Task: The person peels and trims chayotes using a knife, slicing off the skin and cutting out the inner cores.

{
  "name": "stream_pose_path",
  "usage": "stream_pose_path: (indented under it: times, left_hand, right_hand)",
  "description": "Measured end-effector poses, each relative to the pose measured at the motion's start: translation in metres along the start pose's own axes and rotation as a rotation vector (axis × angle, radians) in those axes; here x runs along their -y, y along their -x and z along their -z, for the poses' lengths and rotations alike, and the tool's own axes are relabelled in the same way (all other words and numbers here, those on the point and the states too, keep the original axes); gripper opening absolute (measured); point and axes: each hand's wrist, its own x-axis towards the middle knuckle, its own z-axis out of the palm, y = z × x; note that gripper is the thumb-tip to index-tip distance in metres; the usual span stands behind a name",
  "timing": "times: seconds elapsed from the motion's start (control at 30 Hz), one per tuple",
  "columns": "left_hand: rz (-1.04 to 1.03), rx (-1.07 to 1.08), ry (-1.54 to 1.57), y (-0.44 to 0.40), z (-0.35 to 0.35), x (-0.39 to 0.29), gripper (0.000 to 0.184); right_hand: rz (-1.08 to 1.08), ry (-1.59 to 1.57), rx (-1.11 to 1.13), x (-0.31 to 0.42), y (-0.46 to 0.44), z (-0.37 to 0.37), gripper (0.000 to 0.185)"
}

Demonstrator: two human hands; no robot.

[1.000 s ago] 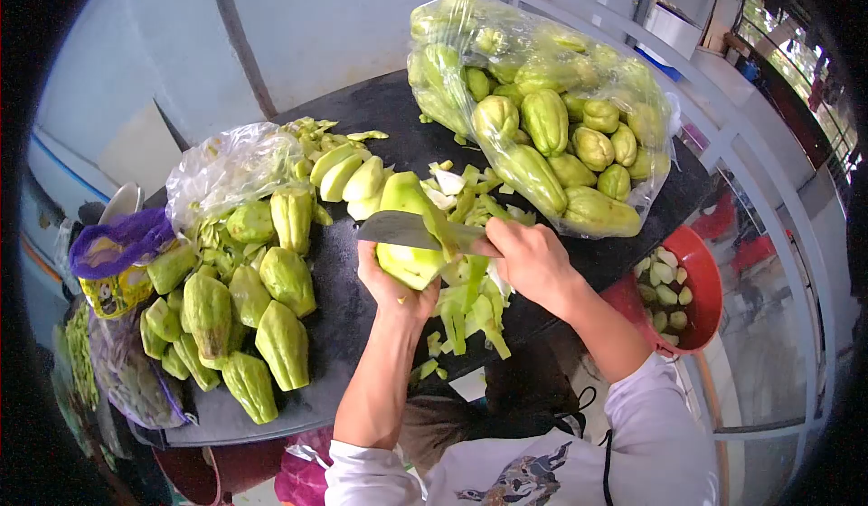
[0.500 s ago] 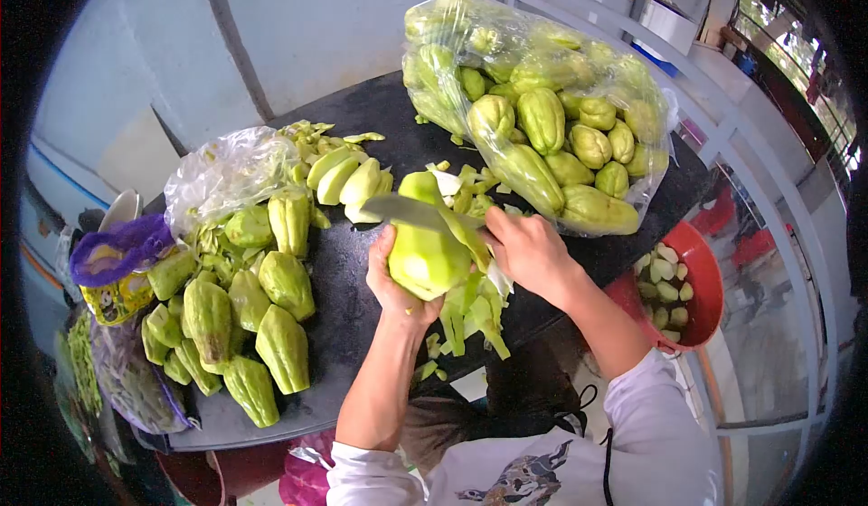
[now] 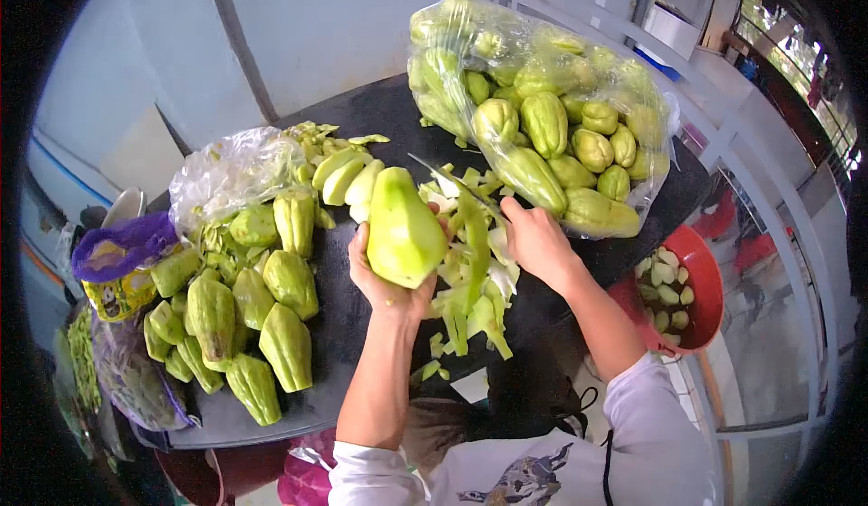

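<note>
My left hand (image 3: pixel 391 296) is wrapped round a peeled, pale green chayote (image 3: pixel 404 230) and holds it above the dark table. In my right hand (image 3: pixel 542 245) is a knife (image 3: pixel 449 181), its thin blade pointing up and left, apart from the chayote. A long strip of peel (image 3: pixel 475 253) hangs by the blade. Below it lies a heap of peelings (image 3: pixel 488 321). Just behind the held chayote are pale peeled chayote pieces (image 3: pixel 342 182). Several ridged green chayotes (image 3: pixel 286 348) stand or lie to the left of my left hand.
A large clear plastic bag (image 3: pixel 551 63) full of chayotes sits at the back right of the black table (image 3: pixel 353 361). A red bucket (image 3: pixel 712 302) with pale pieces stands lower right. Crumpled plastic (image 3: pixel 237 173) and a purple-rimmed bag (image 3: pixel 127 244) are at left.
The knife has come off the chayote to the right, carrying a strip of peel. My left hand has tilted the chayote more upright and shifted slightly left.
</note>
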Motion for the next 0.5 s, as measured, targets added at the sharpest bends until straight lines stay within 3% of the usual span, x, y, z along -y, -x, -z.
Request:
stream_pose_path:
  times: [0.03,0.23,0.3,0.4,0.5]
  left_hand:
    - [-0.023,-0.118,0.083,-0.007,-0.002,-0.001,0.065]
    - [-0.1,-0.15,0.052,-0.015,0.0,-0.01,0.056]
    - [-0.038,-0.156,0.151,-0.013,-0.001,-0.012,0.056]
    - [-0.026,-0.166,0.135,-0.011,0.002,-0.008,0.056]
    - [0.03,-0.136,0.148,-0.013,0.006,-0.005,0.054]
  right_hand:
    - [-0.012,0.008,-0.017,0.002,-0.005,0.003,0.012]
    - [0.035,-0.011,-0.066,0.016,-0.006,0.008,0.01]
    - [0.081,-0.019,-0.115,0.026,-0.001,0.008,0.009]
    - [0.391,0.124,-0.233,0.041,0.006,0.004,0.017]
    - [0.5,0.161,-0.27,0.052,0.008,-0.002,0.019]
